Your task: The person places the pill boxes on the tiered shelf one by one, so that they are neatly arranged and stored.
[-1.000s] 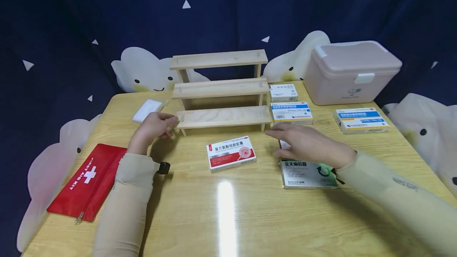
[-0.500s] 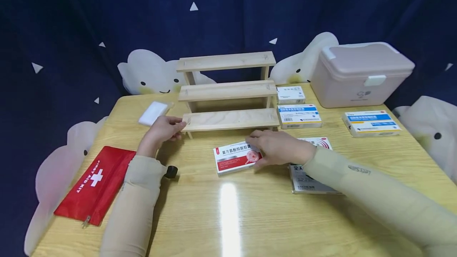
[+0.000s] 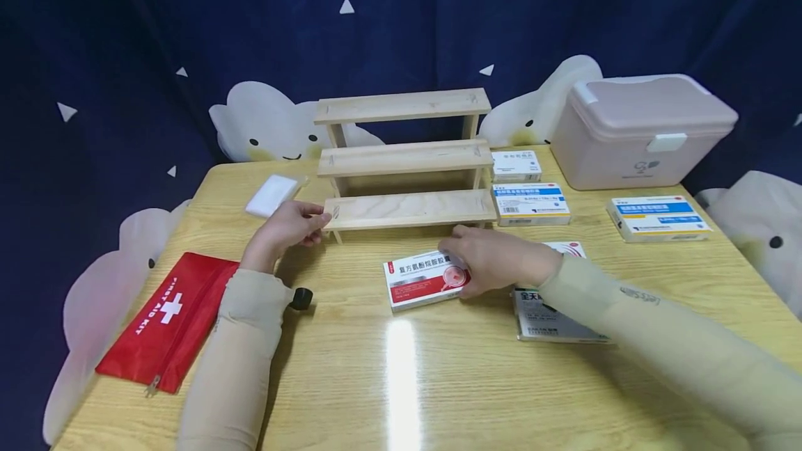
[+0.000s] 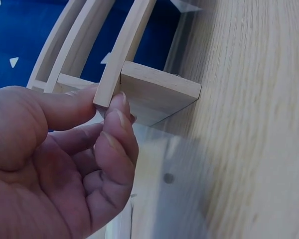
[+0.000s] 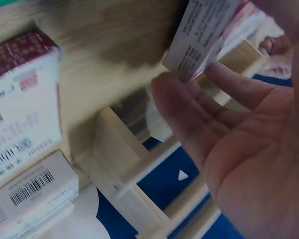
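Observation:
A three-tier wooden shelf [image 3: 410,209] stands at the middle back of the table. My left hand [image 3: 289,228] pinches the left end of its lowest tier; in the left wrist view the thumb lies on the board and the fingers curl below. In front of the shelf is a red and white medicine box [image 3: 421,280], its right end gripped by my right hand [image 3: 501,259]. The right wrist view has that medicine box [image 5: 202,42] between thumb and fingers. Whether its underside touches the table cannot be told. My right forearm partly covers a silver-green medicine box [image 3: 545,319] and another box behind it.
Blue and white medicine boxes [image 3: 531,204] sit right of the shelf, with a small white box [image 3: 515,165] behind. A pink lidded case [image 3: 645,138] stands at the back right. At left lie a red first aid pouch [image 3: 169,319] and a white packet [image 3: 272,195].
My right hand has come left from beside the shelf's right end to the red and white medicine box and taken hold of its right end. My left hand stays at the shelf; the head view shifted slightly.

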A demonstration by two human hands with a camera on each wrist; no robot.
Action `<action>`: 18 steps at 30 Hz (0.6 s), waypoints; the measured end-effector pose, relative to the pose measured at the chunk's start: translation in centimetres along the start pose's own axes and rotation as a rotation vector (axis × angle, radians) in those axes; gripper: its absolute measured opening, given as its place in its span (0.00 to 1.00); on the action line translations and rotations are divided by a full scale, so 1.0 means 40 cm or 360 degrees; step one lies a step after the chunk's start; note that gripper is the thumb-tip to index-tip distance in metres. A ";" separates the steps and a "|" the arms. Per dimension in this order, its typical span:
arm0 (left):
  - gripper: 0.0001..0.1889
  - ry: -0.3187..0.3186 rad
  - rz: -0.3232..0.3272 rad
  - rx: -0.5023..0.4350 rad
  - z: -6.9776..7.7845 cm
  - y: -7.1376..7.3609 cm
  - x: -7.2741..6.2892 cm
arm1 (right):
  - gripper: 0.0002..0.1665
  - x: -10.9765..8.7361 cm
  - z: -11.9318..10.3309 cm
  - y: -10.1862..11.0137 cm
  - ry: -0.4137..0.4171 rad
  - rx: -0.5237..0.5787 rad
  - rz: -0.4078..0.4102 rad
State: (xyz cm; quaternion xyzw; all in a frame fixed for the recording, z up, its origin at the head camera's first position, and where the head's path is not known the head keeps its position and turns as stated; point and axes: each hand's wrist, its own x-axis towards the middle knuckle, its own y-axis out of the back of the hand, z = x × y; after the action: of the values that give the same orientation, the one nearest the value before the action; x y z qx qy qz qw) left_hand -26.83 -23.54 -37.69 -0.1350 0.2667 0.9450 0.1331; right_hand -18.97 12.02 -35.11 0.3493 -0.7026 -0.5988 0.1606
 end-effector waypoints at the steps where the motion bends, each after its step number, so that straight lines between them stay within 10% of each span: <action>1: 0.25 0.0000 -0.0005 0.0003 0.000 0.002 0.000 | 0.45 -0.003 -0.002 0.011 0.0001 0.0015 -0.0016; 10: 0.24 0.0004 -0.0007 -0.0039 -0.003 0.009 -0.005 | 0.46 -0.014 -0.007 0.223 0.0051 0.0095 0.0123; 18: 0.24 0.0036 -0.0120 -0.0129 -0.003 0.002 -0.010 | 0.49 0.109 0.022 0.447 -0.0033 0.0256 0.0419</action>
State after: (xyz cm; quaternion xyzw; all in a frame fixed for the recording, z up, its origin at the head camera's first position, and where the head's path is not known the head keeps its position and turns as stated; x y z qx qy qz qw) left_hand -26.47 -23.76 -37.62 -0.1608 0.2245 0.9477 0.1600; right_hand -27.96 10.38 -19.11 0.2597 -0.7896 -0.5180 0.2020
